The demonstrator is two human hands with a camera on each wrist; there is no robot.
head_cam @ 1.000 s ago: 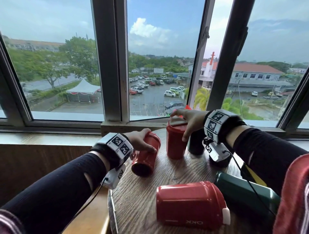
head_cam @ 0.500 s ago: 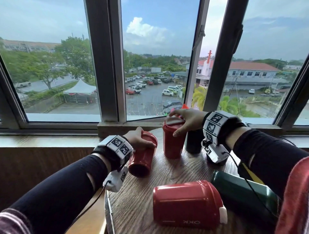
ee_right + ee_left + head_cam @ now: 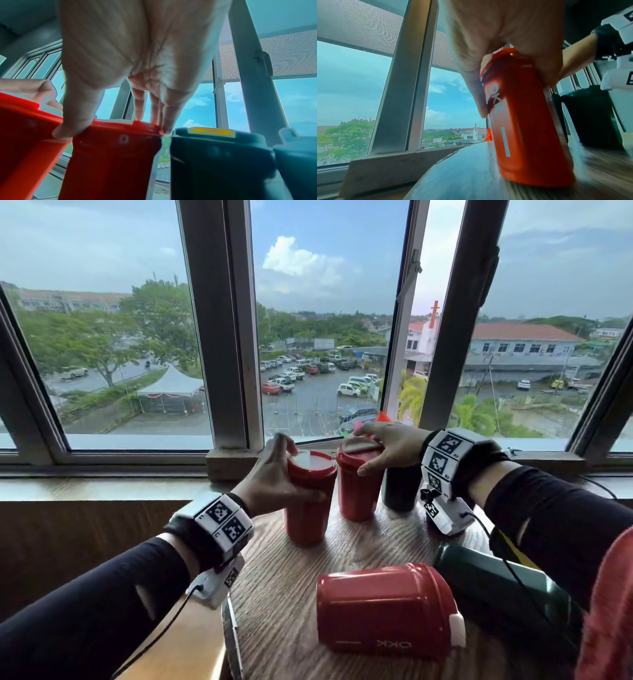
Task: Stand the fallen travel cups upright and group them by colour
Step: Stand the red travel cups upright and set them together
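Observation:
Two red travel cups stand side by side at the back of the round wooden table (image 3: 284, 594). My left hand (image 3: 291, 470) grips the left red cup (image 3: 310, 508) round its top; in the left wrist view this cup (image 3: 522, 121) is blurred, with its base on the wood. My right hand (image 3: 376, 448) holds the right red cup (image 3: 358, 491) by its lid rim, thumb in front and fingers behind (image 3: 111, 155). A dark green cup (image 3: 400, 491) stands upright just right of it. Another red cup (image 3: 387, 609) and a dark green cup (image 3: 496, 587) lie on their sides near me.
The window sill (image 3: 233, 463) and window frame (image 3: 219, 337) rise right behind the standing cups. The table's left edge (image 3: 229, 625) runs beside my left wrist. A second dark cup (image 3: 296, 162) shows at the far right of the right wrist view.
My left hand has tipped its red cup from lying tilted to standing, and brought it right, close to the other red cup. My right hand has stayed on that cup's lid.

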